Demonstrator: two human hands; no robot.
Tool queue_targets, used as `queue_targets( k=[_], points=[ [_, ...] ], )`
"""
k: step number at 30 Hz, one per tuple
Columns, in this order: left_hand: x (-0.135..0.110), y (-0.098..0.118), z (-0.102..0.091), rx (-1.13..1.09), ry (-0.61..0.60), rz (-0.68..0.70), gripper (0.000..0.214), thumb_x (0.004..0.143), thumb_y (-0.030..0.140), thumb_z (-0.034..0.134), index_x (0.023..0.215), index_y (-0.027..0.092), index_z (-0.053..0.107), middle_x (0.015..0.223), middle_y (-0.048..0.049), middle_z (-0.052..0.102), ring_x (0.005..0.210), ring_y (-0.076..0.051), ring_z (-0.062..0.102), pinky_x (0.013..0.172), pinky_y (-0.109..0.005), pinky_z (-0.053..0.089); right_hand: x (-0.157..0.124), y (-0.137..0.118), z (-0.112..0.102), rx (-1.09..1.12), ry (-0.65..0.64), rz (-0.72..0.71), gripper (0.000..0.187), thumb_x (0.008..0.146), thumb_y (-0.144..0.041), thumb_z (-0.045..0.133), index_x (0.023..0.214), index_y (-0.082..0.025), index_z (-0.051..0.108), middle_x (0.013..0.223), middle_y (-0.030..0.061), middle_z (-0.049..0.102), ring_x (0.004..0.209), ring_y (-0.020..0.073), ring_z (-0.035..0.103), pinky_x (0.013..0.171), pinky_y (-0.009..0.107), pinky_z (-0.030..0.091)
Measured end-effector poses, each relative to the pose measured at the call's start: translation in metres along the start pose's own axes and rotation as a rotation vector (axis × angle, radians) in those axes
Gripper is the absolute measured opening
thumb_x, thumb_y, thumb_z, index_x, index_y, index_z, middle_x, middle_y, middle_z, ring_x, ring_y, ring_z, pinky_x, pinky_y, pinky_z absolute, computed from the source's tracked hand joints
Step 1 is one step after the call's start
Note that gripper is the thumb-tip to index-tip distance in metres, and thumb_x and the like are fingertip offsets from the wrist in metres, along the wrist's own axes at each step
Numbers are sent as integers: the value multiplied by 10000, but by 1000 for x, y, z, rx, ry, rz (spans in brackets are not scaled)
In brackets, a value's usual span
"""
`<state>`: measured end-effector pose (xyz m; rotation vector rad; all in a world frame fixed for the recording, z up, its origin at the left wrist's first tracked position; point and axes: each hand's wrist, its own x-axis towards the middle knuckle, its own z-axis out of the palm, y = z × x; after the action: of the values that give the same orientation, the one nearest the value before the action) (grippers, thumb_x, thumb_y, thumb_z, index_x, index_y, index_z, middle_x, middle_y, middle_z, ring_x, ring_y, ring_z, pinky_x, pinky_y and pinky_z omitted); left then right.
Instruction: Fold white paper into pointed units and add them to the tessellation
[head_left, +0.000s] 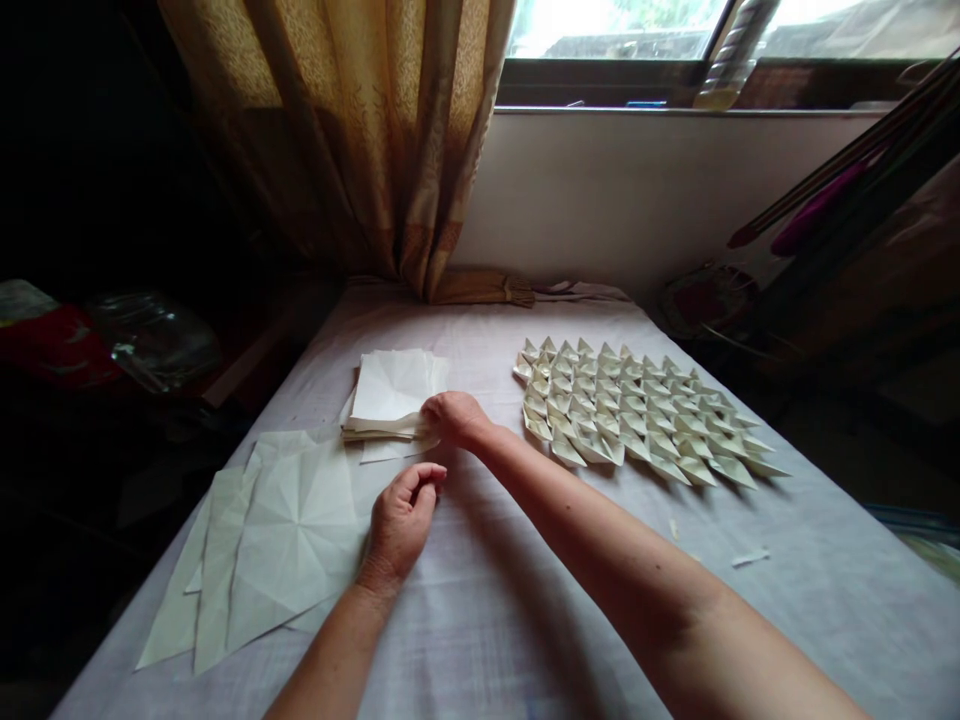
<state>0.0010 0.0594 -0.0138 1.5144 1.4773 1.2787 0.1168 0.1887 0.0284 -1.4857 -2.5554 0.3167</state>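
Note:
A stack of white paper sheets (pixel 390 390) lies on the cloth-covered table, a little left of the middle. My right hand (pixel 453 418) reaches across to its right edge, fingers pinched at the front right corner of the paper. How many sheets are between the fingertips is hidden. Closer to me, my left hand (pixel 406 515) hovers with curled fingers and thumb drawn in, and nothing shows in it. Beside it on the left, larger creased paper sheets (pixel 296 520) overlap in a loose spread, with fold lines radiating from the centre of the top one.
Rows of folded paper boats (pixel 630 400) cover the table's right side. Small paper scraps (pixel 750 557) lie in front of them on the pale tablecloth (pixel 480 650). A gold curtain (pixel 360 130) hangs to the far edge, beside a window (pixel 615 30).

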Motion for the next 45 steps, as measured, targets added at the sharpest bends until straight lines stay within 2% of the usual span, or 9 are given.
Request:
queue_targets(
  k=[9,16,20,24,27,30,33,37,45],
  points=[
    [-1,-4,2,5,17,43,235,786,235,497,867,187,712,782,-36,735,663,-143,682,659,-249,566,0,10,10,130,160,239,308,976,-272,429,1080,-202,710,950,53,757,819,186,669,689,246,433],
    [1,-7,-3,70,158,109,257,854,230,497,1061,179,640,1021,-89,728,767,-155,699,706,-274,578,-3,1,9,251,246,120,241,916,-210,534,1060,-251,723,1022,16,755,884,170,683,806,252,485],
    [0,-2,-9,128,221,203,243,861,210,498,1060,183,635,1024,-90,714,875,-187,689,789,-317,572,-4,4,12,331,305,119,416,843,-68,535,1186,-262,671,1122,-2,738,926,151,691,864,257,512],
    [11,10,-14,405,272,449,287,880,180,493,1132,181,628,1173,-116,673,1135,-246,613,1032,-416,462,-15,16,23,378,358,198,482,810,-18,524,1224,-235,640,1117,21,745,1008,188,685,920,320,515],
    [39,15,-21,723,184,497,377,866,192,541,1238,159,595,1363,-150,575,1306,-303,488,1133,-461,341,-26,21,33,409,378,203,482,806,-18,542,1227,-234,630,1096,25,752,1051,188,668,965,328,492],
    [73,14,-31,961,-104,330,516,821,231,631,1315,113,542,1475,-193,464,1407,-359,353,1182,-504,201,-32,21,38,440,395,191,461,813,-36,556,1220,-240,629,1074,20,758,1061,190,658,988,339,472],
    [98,10,-41,983,-230,281,468,763,305,709,1198,158,619,1350,-166,587,1275,-345,508,1092,-444,341,-34,21,41,472,412,189,445,817,-52,563,1213,-246,631,1035,11,766,1015,191,668,960,341,480],
    [111,8,-51,949,-312,234,216,784,427,670,876,232,678,931,-47,711,885,-231,655,765,-272,455,-34,22,42,506,426,185,400,827,-68,562,1176,-242,654,988,10,773,956,191,679,916,328,491],
    [115,-17,-63,725,-34,94,356,853,476,463,616,217,526,492,47,434,494,-130,417,506,-235,280,-36,20,41,554,465,162,355,825,-80,564,1123,-226,689,924,25,779,891,200,694,868,326,508]
  ],
)
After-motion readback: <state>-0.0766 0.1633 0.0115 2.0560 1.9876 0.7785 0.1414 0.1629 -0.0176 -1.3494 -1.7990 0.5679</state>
